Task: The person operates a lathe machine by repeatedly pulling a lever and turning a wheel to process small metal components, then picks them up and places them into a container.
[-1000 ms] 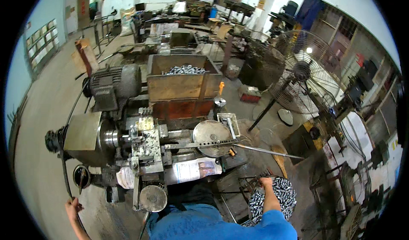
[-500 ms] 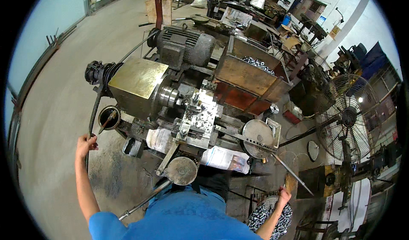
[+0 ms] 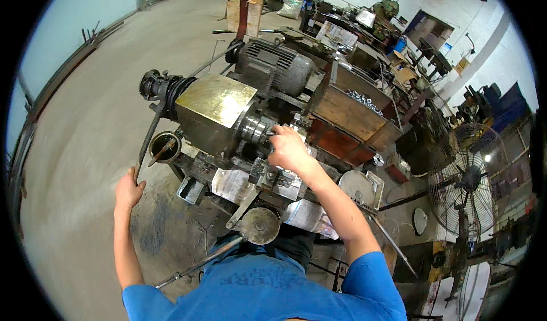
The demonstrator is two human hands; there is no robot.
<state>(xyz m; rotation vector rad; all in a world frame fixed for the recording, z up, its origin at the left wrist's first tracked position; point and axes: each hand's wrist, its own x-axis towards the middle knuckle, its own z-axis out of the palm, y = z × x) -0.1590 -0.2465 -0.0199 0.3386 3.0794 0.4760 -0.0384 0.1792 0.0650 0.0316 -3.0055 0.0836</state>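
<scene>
On the left, my left hand is closed around a long dark lever that runs up to the rear of the lathe's headstock. My right hand reaches over the machine, fingers pinched at the front of the shiny round chuck. Whatever those fingers hold is too small and covered to make out. Below that hand lies the chip-strewn tool slide, partly hidden by my forearm. A brass-coloured plate covers the headstock.
Beyond the lathe are an electric motor and a rusty bin with small metal parts. A pot with a brush stands left. A round handwheel is close to my body; a large caged fan stands right.
My right hand has moved from beside the basket of small metal parts at lower right up to the chuck. My left hand stays on the lever. The whole view has shifted.
</scene>
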